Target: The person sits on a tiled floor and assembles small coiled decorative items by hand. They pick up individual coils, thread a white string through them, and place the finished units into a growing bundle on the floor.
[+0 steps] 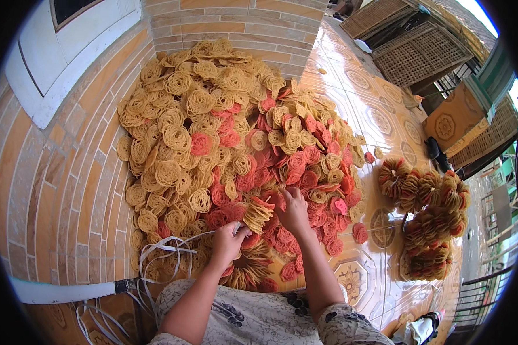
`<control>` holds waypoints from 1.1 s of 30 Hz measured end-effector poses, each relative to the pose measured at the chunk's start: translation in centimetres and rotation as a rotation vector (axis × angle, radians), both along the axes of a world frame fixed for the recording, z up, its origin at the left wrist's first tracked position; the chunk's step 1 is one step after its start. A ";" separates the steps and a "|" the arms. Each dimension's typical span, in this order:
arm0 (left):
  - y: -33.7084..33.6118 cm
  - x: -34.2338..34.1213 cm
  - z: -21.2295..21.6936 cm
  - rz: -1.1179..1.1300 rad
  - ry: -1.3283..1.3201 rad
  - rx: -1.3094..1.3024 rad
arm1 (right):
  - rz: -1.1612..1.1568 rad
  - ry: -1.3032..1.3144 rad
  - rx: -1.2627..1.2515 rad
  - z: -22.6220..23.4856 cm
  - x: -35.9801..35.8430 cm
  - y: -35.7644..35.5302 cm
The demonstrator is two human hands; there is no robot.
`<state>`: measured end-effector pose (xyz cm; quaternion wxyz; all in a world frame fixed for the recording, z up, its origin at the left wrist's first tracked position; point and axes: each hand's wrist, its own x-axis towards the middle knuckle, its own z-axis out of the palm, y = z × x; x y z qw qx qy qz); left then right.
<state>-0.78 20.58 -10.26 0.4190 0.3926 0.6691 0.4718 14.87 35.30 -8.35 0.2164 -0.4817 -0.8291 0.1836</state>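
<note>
A large heap of round, lacy, net-like crackers (175, 138), most yellow and many red-pink, lies in front of me. My left hand (228, 244) is closed low at the heap's near side, pinching the lower end of a short stack of yellow crackers (258, 217), which looks threaded. My right hand (293, 211) is just right of that stack, its fingers curled together against a reddish cracker (278, 200), partly hidden by them. Below the stack, close to my lap, sits a ring-shaped bundle of strung crackers (246, 269). Thin white plastic straps (166, 248) trail left from my left hand.
Several finished-looking cracker bundles (429, 192) stand on the patterned tile floor (351, 279) at right. A brick-tiled wall (75, 190) and a white door (77, 43) bound the left. Woven panels (417, 54) and a tiled block (457, 118) stand at upper right.
</note>
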 end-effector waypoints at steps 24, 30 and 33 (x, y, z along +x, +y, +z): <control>0.0 0.2 -0.6 0.005 -0.057 -0.008 | 0.218 0.685 -0.754 4.7 2.8 0.8; 0.0 0.3 -0.6 -0.029 -0.044 0.004 | 0.347 0.680 -0.780 5.2 3.4 0.5; 0.1 0.5 -0.3 -0.040 -0.122 0.057 | 0.121 0.559 -0.597 5.1 2.8 0.5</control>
